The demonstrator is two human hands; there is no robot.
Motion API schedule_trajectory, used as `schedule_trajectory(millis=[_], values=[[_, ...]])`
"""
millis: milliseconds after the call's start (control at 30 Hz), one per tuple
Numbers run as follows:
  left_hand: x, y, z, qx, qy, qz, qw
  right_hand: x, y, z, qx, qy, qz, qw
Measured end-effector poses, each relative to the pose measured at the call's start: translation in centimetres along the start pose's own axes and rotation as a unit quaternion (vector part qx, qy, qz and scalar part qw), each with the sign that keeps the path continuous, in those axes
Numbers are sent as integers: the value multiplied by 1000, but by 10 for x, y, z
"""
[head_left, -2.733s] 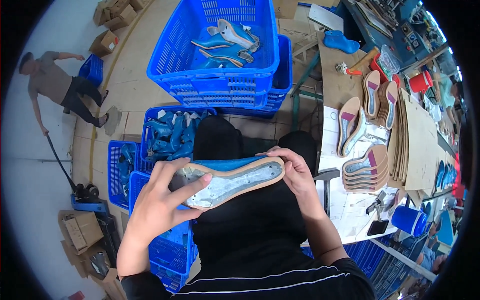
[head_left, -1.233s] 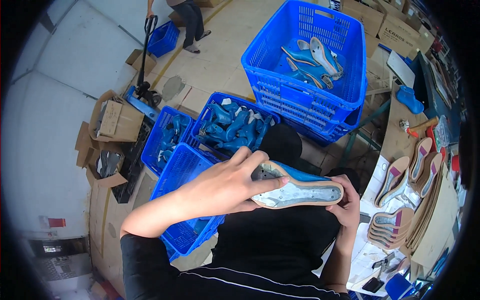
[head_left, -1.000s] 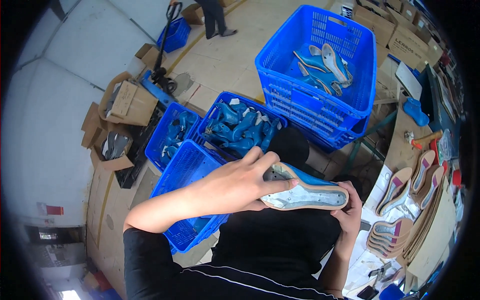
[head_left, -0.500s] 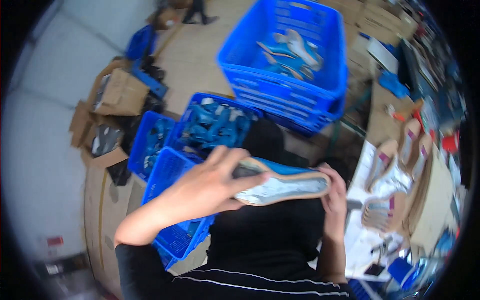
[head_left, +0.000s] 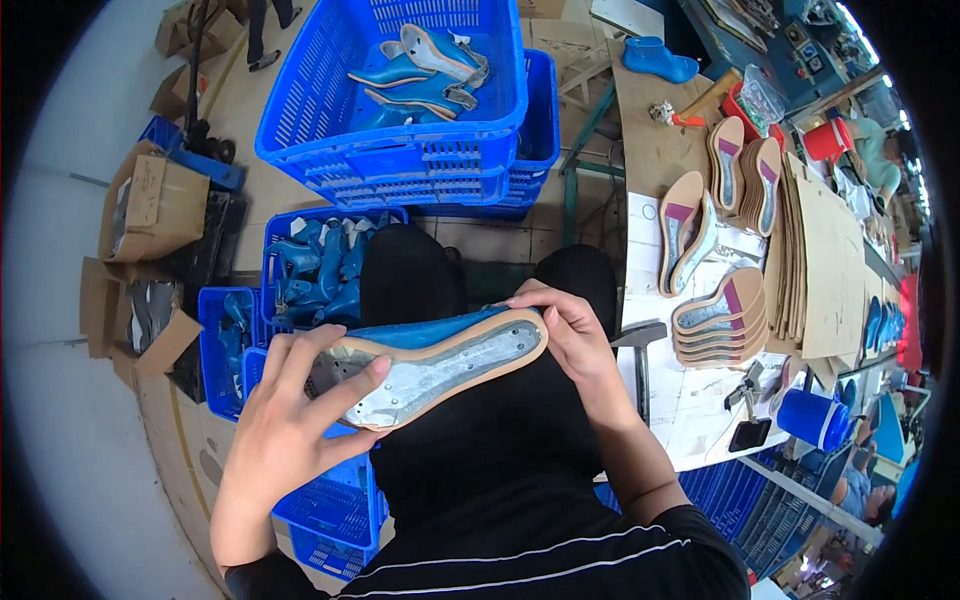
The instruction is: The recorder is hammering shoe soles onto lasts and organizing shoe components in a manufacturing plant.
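Across my lap I hold a blue shoe last on its side, its underside facing me. A tan insole rim runs round a grey metal sole plate. My left hand wraps round the wide toe end, its fingers spread over the plate and its edge. At the narrow heel end, my right hand grips with thumb and fingertips; some of its fingers are hidden behind the last. Right of that hand, a hammer lies at the bench edge.
A large blue crate ahead holds several lasts with soles. Blue lasts fill a smaller crate at left. Tan insoles and stacked boards lie on the right-hand bench. Cardboard boxes stand far left. People work at far right.
My view has swung right, so crates and bench sit further left in the picture. Both hands keep their hold on the last, which now appears lower left and more tilted.
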State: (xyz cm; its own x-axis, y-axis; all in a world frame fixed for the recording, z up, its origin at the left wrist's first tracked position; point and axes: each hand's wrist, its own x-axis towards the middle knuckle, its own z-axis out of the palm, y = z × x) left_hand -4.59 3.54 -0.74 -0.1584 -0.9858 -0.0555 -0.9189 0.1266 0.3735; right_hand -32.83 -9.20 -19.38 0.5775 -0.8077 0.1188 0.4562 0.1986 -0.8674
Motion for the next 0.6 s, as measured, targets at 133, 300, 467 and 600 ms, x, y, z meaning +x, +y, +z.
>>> schedule_trajectory(millis=[133,300,467,600], values=[[0,1,-3,12,-15,14,1000,3,-3,-3,14,8,63,998],[-2,1,1,12,-11,10,1000,-3,-6,4,-2,9,25,1000],[-4,-2,1,3,-6,7,1000,-5,1,-1,8,-3,29,1000],[-6,-5,3,15,-6,15,1000,-7,-2,5,15,-1,28,1000]])
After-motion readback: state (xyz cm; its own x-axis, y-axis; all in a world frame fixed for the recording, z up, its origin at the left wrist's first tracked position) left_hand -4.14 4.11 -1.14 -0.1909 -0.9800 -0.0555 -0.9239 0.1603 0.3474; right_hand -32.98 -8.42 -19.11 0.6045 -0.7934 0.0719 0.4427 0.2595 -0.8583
